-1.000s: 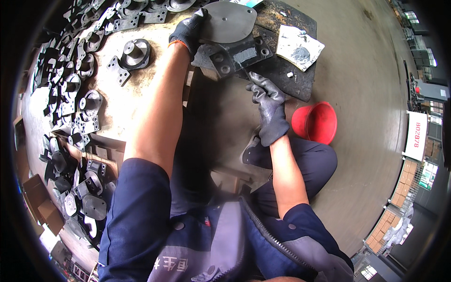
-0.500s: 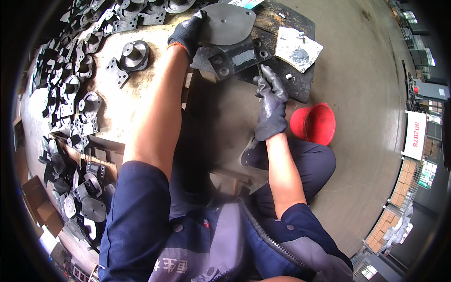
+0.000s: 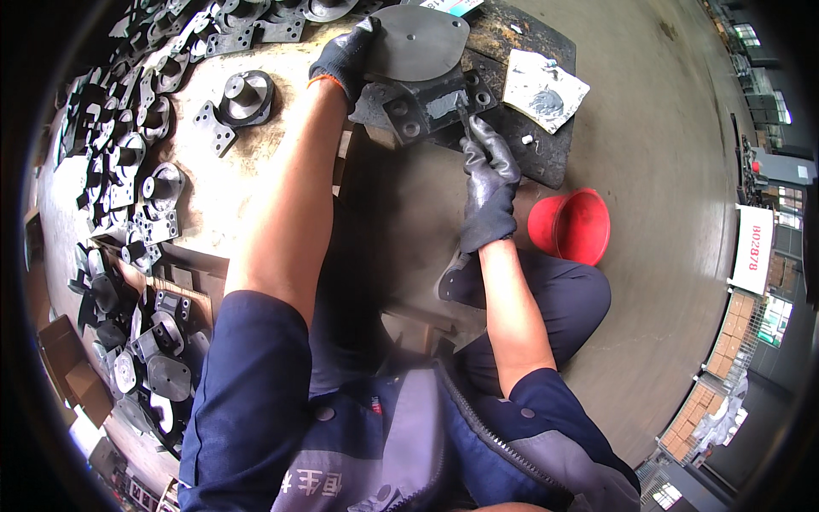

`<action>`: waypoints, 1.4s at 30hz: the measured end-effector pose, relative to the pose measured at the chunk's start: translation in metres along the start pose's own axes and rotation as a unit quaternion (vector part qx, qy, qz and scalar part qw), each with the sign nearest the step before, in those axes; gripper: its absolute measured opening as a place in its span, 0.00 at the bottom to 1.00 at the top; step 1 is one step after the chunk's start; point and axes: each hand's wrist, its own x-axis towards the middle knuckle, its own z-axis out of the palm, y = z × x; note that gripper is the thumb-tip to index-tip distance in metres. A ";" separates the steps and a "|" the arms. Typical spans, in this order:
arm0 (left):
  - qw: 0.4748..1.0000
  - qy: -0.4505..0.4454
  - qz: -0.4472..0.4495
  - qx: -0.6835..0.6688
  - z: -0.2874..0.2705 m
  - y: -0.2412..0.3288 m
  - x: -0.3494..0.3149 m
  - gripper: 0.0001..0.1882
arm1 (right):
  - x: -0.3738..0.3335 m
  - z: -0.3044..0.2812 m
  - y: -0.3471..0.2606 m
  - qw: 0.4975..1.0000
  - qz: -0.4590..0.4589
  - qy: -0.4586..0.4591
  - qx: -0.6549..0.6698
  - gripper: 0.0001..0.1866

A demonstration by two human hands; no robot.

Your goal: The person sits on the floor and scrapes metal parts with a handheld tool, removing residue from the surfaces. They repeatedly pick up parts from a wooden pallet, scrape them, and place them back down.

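At the far edge of the worktable (image 3: 205,192), as the head view shows, a dark metal part (image 3: 418,47) lies with its broad rounded plate away from the person and its block, with bolt holes at the corners, nearer. The gloved left hand (image 3: 344,55) grips the plate's left rim, fingers curled over it, apparently to keep the part from shifting. The gloved right hand (image 3: 490,171) pinches a thin dark tool (image 3: 467,122), its tip at the pale grey patch (image 3: 444,105) on the block; holding it near the fingertips probably gives finer control. Turned this way, the patch faces up and toward the person, within easy reach. Just right of the part, on a dark board (image 3: 542,162), sits a white sheet (image 3: 520,84) bearing grey paste (image 3: 550,104), perhaps kept there to be close to the right hand. A red bucket (image 3: 570,224) stands beyond the board's near corner, beside the knee. Similar parts (image 3: 155,119) crowd the table's left side, seemingly set aside to leave working room.
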 end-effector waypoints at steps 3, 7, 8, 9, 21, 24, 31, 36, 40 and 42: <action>1.000 -0.002 -0.007 -0.020 0.000 0.000 0.000 0.18 | -0.004 0.005 -0.012 1.000 0.016 -0.006 0.011 0.18; 0.999 -0.009 -0.004 -0.037 0.000 -0.002 0.002 0.25 | -0.008 0.013 -0.010 0.999 -0.026 0.014 -0.015 0.17; 0.999 -0.010 -0.006 -0.034 0.000 -0.003 0.004 0.25 | -0.009 0.012 -0.007 1.000 -0.030 0.004 -0.004 0.16; 0.999 -0.012 -0.009 -0.032 -0.002 -0.004 0.005 0.25 | -0.009 0.011 -0.003 0.999 -0.035 -0.005 0.006 0.16; 1.000 -0.006 0.012 0.008 0.000 -0.001 0.003 0.14 | -0.016 0.012 -0.009 0.997 -0.037 -0.060 -0.009 0.15; 0.999 -0.023 0.029 -0.015 -0.005 -0.008 0.012 0.14 | -0.010 0.010 -0.023 0.995 0.040 -0.040 0.082 0.18; 0.999 -0.011 0.021 -0.022 0.003 0.003 -0.005 0.17 | 0.002 0.000 -0.005 0.998 0.026 -0.002 0.063 0.17; 0.999 -0.010 0.012 -0.030 0.004 0.007 -0.012 0.18 | 0.000 0.009 -0.003 0.999 -0.030 0.016 0.016 0.16; 0.999 -0.010 0.027 -0.029 0.007 0.010 -0.017 0.18 | 0.002 0.011 -0.009 0.992 0.046 0.026 0.116 0.15; 0.999 -0.015 0.032 -0.024 0.001 0.003 -0.007 0.18 | -0.001 0.012 -0.008 0.997 -0.075 0.007 -0.035 0.13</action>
